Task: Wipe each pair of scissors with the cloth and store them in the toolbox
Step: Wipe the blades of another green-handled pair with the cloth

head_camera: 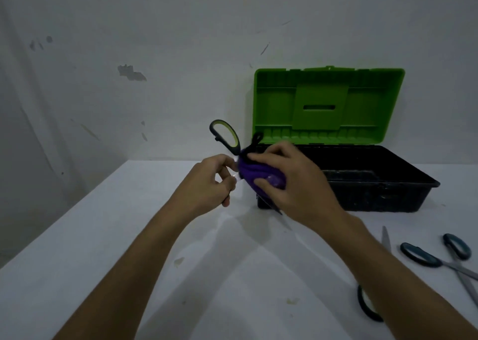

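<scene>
Perhaps a workshop: toolbox, scuffed wall.

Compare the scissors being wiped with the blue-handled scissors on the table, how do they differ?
The held scissors have a black and green handle; the blue-handled scissors have dark teal handles. The held scissors are lifted off the table, handle up, gripped by the left hand with a purple cloth wrapped round the blades by the right hand; the blue-handled scissors lie flat and untouched. Both are outside the toolbox.
</scene>
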`<state>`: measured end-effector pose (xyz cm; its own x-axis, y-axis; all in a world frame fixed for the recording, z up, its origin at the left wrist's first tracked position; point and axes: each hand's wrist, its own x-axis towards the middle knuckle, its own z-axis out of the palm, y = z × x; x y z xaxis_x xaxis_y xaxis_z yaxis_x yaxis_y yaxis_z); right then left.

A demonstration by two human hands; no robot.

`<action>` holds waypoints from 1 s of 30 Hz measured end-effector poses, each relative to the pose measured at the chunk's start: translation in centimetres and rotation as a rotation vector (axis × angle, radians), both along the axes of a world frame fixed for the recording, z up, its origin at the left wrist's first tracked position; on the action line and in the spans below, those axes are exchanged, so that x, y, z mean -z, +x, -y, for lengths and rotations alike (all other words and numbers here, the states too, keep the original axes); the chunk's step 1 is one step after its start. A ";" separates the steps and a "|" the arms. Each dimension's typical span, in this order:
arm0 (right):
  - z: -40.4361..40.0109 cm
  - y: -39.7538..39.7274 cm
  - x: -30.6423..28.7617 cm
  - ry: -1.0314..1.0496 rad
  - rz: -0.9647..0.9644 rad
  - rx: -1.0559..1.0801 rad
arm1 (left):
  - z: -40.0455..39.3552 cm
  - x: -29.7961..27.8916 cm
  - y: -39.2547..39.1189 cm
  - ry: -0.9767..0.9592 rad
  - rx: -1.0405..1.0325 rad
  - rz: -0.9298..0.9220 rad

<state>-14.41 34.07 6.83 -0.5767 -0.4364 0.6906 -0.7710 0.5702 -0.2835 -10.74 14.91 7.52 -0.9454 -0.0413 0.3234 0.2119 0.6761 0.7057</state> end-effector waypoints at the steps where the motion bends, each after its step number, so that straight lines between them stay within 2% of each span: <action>1: 0.3 0.0 0.3 0.010 0.001 0.002 | 0.0 -0.1 0.1 0.006 0.011 0.002; 8: -2.6 -2.4 0.4 -0.157 0.019 0.245 | 1.2 -0.2 0.3 0.032 0.000 0.034; 10: -2.4 -1.9 -0.3 -0.176 -0.010 0.191 | 1.0 -0.1 0.1 0.026 -0.018 0.039; 14: -0.3 -0.1 -0.3 -0.079 0.017 0.024 | 0.0 0.1 0.0 0.015 -0.034 0.039; 17: 1.0 0.4 1.1 -0.058 0.030 0.061 | -0.8 0.1 0.2 0.052 -0.023 0.027; 20: 1.0 -0.2 1.5 -0.144 0.041 0.090 | -1.1 0.1 0.3 0.098 -0.017 0.024; 24: -0.5 -1.5 1.1 -0.233 0.074 0.207 | -0.5 0.1 0.4 0.075 0.000 0.035; 27: -1.8 -2.2 0.8 -0.219 0.087 0.295 | -0.1 0.2 0.2 0.033 -0.009 0.051; 30: -1.8 -1.9 0.4 -0.204 0.066 0.220 | -0.1 0.5 0.0 -0.009 -0.021 0.039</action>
